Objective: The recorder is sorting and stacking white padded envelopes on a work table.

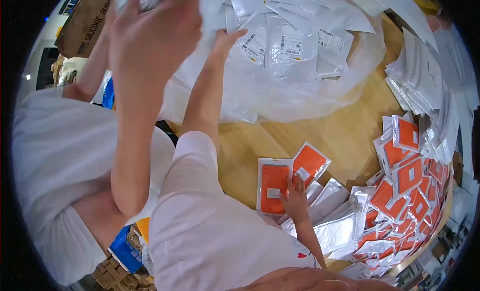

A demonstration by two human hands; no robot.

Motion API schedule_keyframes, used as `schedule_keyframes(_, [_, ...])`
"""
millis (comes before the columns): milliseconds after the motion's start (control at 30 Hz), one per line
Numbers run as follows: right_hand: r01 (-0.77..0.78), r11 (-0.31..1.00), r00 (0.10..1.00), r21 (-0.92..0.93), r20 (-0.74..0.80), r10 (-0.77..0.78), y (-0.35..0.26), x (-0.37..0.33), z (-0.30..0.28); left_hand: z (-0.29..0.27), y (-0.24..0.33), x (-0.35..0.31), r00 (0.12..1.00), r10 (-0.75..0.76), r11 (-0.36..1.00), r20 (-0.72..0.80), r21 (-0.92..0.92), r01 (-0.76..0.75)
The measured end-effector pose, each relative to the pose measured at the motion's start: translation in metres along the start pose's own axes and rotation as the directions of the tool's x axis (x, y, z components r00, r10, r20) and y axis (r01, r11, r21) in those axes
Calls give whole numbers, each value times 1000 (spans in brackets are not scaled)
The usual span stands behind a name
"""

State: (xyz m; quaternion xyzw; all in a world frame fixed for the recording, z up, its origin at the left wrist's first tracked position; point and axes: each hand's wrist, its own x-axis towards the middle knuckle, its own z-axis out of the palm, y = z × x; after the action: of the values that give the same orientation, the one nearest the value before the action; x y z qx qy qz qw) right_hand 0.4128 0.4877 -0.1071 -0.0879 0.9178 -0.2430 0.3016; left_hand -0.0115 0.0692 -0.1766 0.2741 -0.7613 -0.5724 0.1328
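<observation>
My left hand (227,41) reaches far forward to the plastic-wrapped heap of flat white packages (292,43), its thumb and fingers apart at the heap's near left edge. Several of those packages carry printed labels. Nearer to me, my right hand (296,198) rests with fingers spread on a flat white-edged packet (275,183) that shows an orange front and a small white label. A second orange packet (311,161) lies slanted beside it, partly under my fingertips. Silvery packets (330,196) fan out just right of that hand.
Many orange packets (400,206) pile up at the right, beside stacks of white envelopes (415,76). To my left a person in white raises a forearm and hand (150,46) close before the camera. A brown carton (87,23) stands behind that person. The wooden table (240,146) bears all the packets.
</observation>
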Motion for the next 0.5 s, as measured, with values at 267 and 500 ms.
schedule_keyframes(267, [-5,999,1000,-41,0,5,-4,-1,-5,-8,78,-51,950,-296,954,-96,18,299])
schedule_keyframes(500, [-14,999,999,-37,38,15,-9,1,-6,14,53,19,923,-341,934,-176,-175,312])
